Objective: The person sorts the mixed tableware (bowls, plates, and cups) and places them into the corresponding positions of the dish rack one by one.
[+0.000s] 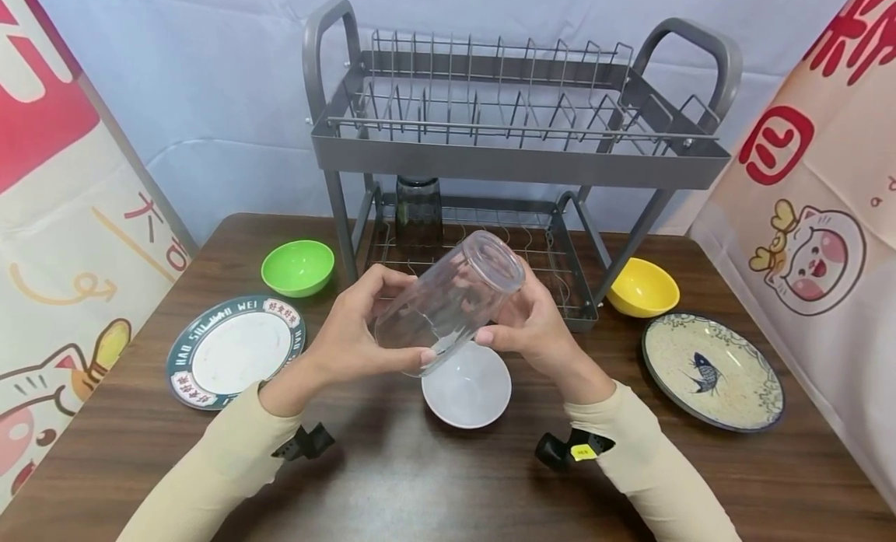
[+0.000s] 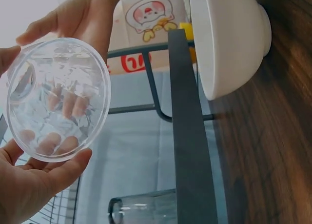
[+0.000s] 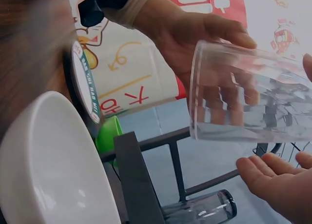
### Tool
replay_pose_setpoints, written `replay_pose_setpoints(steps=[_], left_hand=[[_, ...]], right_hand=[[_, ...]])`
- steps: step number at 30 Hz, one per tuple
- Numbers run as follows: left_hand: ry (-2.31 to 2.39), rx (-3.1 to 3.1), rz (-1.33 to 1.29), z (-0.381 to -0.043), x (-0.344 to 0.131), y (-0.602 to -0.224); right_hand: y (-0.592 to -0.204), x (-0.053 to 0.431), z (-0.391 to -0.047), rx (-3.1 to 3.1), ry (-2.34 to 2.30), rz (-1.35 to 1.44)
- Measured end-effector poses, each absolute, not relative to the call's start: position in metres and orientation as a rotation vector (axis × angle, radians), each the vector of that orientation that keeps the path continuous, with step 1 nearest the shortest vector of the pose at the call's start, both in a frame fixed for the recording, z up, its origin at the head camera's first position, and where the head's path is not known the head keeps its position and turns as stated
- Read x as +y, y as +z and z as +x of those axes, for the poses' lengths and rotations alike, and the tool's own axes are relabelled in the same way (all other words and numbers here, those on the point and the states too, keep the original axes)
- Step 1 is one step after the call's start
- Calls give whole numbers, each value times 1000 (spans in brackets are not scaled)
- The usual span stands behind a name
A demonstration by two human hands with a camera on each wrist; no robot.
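We hold clear, cylindrical, plastic-looking tumbler (image 1: 437,305) tilted above dark brown wood-grain table (image 1: 420,487), near round white bowl (image 1: 467,398): left hand (image 1: 353,332) grips rim end, right hand (image 1: 539,336) grips nearer base.

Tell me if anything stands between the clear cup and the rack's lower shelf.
From above, yes: the upper tier covers the lower shelf. From the front, only the shelf's low front rim shows in between; the dark glass takes the left part, and the white bowl sits below the clear cup.
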State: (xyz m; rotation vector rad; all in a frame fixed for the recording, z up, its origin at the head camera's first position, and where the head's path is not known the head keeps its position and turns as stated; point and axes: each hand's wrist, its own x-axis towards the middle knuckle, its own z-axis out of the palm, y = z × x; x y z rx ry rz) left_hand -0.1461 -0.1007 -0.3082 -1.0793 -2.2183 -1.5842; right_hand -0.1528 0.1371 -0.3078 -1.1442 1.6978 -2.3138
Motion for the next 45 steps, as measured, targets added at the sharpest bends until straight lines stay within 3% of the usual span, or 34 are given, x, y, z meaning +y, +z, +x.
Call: replay_pose_setpoints(steps=[9, 21, 36, 45], left_hand=[[-1665, -2268, -1074, -128, -93, -285], [-1692, -2250, -1098, -148, -97, -314], [-1559, -2349, -1122, -150, -106, -309], [-1473, -2345, -988, -150, -111, -308]], right_hand=[[-310, 132, -152, 1698, -2405, -1222], [-310, 133, -150, 1714, -2409, -1224], [-305, 142, -147, 1844, -2376, -1220], [-302, 147, -152, 2022, -2339, -1195]])
